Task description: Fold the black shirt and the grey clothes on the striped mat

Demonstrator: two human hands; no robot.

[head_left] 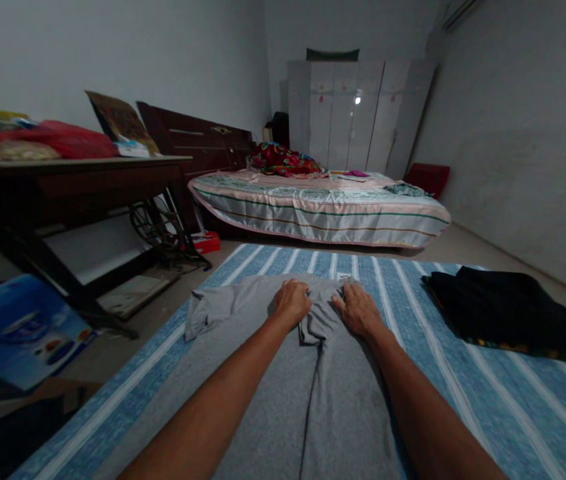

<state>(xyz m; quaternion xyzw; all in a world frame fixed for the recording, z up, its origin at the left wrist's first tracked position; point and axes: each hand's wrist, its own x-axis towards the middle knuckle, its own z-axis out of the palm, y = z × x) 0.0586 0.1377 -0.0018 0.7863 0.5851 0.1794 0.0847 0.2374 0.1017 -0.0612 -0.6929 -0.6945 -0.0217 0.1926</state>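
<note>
A grey T-shirt (273, 400) lies spread on a blue and white striped sheet (463, 387) in front of me. My left hand (291, 301) rests on its far end with the fingers curled into the cloth near the collar. My right hand (357, 309) lies just to the right, fingers bent down and gripping a fold of the same shirt. One sleeve (207, 310) sticks out to the left. The fabric is bunched between the two hands.
A folded black garment (507, 310) lies on the sheet at the right. A low bed (323, 207) with a red cloth heap stands beyond. A dark table (73, 180) is at the left, a blue box (17, 333) beside it, white wardrobes (357, 113) at the back.
</note>
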